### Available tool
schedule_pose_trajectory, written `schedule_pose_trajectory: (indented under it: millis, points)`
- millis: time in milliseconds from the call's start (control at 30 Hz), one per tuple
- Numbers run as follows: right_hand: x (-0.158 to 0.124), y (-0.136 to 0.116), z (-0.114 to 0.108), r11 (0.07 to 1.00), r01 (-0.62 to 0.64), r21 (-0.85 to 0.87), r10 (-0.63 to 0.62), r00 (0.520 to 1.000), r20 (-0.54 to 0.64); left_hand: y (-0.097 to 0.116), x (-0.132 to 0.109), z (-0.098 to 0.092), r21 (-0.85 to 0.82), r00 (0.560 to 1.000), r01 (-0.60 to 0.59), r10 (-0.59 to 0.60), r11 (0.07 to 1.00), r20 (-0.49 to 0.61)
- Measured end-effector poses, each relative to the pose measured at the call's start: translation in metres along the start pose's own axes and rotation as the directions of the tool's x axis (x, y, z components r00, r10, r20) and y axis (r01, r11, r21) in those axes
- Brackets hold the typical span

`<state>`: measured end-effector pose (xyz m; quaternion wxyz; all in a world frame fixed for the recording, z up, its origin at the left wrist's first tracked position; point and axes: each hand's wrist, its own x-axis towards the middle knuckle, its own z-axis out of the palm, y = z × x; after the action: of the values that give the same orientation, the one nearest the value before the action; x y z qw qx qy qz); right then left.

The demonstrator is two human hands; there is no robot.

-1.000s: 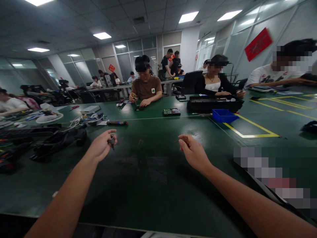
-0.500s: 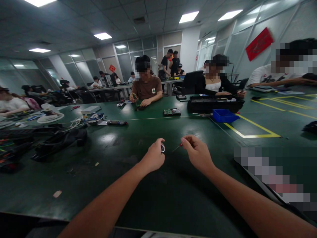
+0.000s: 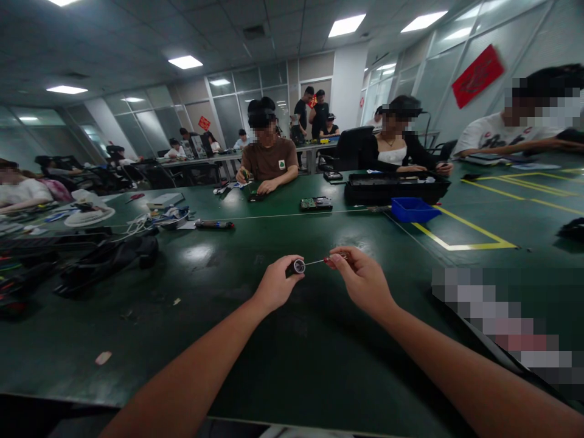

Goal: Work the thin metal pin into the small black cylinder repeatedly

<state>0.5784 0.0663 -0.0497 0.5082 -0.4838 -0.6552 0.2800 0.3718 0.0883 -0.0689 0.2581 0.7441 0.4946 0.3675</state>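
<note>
My left hand (image 3: 279,283) is closed around a small black cylinder (image 3: 298,266) with a pale ring at its round end, which faces right. What kind of thing the cylinder is, I cannot make out. In my right hand (image 3: 365,280) is a thin screwdriver (image 3: 316,262) with a red handle, pinched between thumb and fingers. Its shaft points left, and the tip is at the cylinder's round end. Whether the tip touches or goes inside cannot be seen clearly. Both hands are above the green table (image 3: 274,371).
Ahead lie a circuit-board device (image 3: 316,204), a blue bin (image 3: 414,210) and a long black housing (image 3: 396,188). A pen-like tool (image 3: 214,224), cables and black parts (image 3: 109,261) lie left. A co-worker (image 3: 269,158) sits opposite; others sit right.
The screwdriver has swung closer to level, and its tip has come to the cylinder's end. My left hand has turned so that more of the cylinder's round end shows.
</note>
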Motion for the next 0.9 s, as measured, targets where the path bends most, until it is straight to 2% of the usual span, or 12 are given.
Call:
schedule_pose_trajectory:
  millis: [133,333,500,600,733,900]
  points:
    - [0.0014,0.0008,-0.001,0.999,0.008,-0.034,-0.008,1.0,-0.019,-0.0034,0.0006,0.0003,0.018,0.999,-0.041,0.041,0.999,0.001]
    - [0.0016,-0.0057,-0.0054,0.965,-0.01,-0.263,-0.01,0.997,-0.073,-0.0031,-0.0003,-0.0023,0.107,0.997,-0.078,0.074,0.991,0.036]
    - [0.0001,-0.0064,-0.0059,0.972,0.103,-0.213,-0.096,0.994,0.042,-0.0009,-0.0009,-0.005,0.157,0.994,-0.101,0.092,0.983,0.065]
    - [0.0,-0.004,-0.0054,0.981,0.089,-0.171,-0.076,0.994,0.083,0.0006,-0.0008,-0.0046,0.179,0.992,-0.107,0.094,0.978,0.083]
    - [0.0008,0.0005,-0.0033,0.976,0.002,-0.217,0.011,0.998,0.058,0.0018,-0.0011,-0.0025,0.191,0.99,-0.118,0.102,0.974,0.093]
    - [0.001,0.0023,-0.0016,0.986,0.022,-0.164,-0.019,1.0,0.019,-0.0009,-0.0025,-0.0013,0.193,0.989,-0.127,0.11,0.973,0.095]
